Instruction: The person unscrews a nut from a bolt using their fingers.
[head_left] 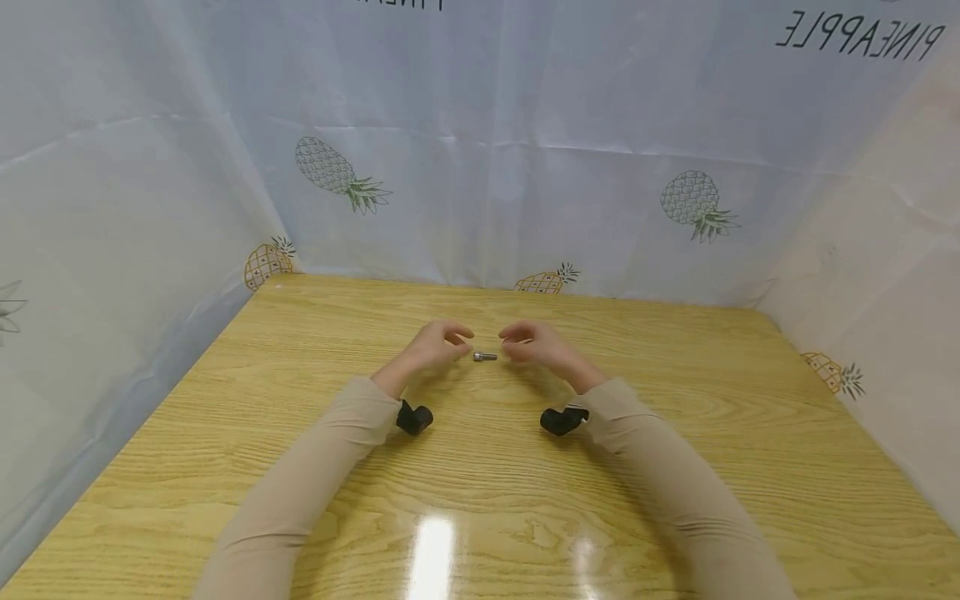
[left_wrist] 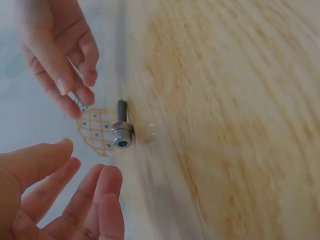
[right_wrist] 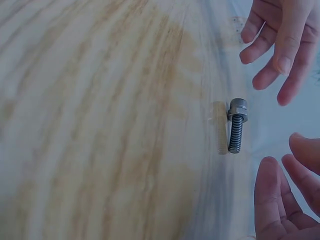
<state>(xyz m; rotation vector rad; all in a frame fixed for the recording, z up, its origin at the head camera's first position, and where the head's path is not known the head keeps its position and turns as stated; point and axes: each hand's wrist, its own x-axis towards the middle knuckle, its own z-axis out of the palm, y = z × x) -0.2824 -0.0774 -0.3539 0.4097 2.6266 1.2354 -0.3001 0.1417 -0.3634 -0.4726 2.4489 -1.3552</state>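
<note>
A metal socket-head bolt (head_left: 484, 357) lies on its side on the wooden table, its head toward the left hand. Close under the head sits a hex nut (right_wrist: 237, 115), and bare thread (right_wrist: 235, 137) runs on from it. My left hand (head_left: 441, 345) hovers just left of the bolt, thumb and fingers apart and loosely bent. On the other side, my right hand (head_left: 534, 345) is held the same way near the threaded end. Both wrist views show a gap between the fingertips and the bolt; neither hand holds anything.
The wooden table (head_left: 480, 483) stretches around both arms. A pale curtain printed with pineapples (head_left: 480, 208) hangs along its back and sides. Black wrist devices (head_left: 415, 418) sit below each sleeve cuff. Light glares off the table's near part.
</note>
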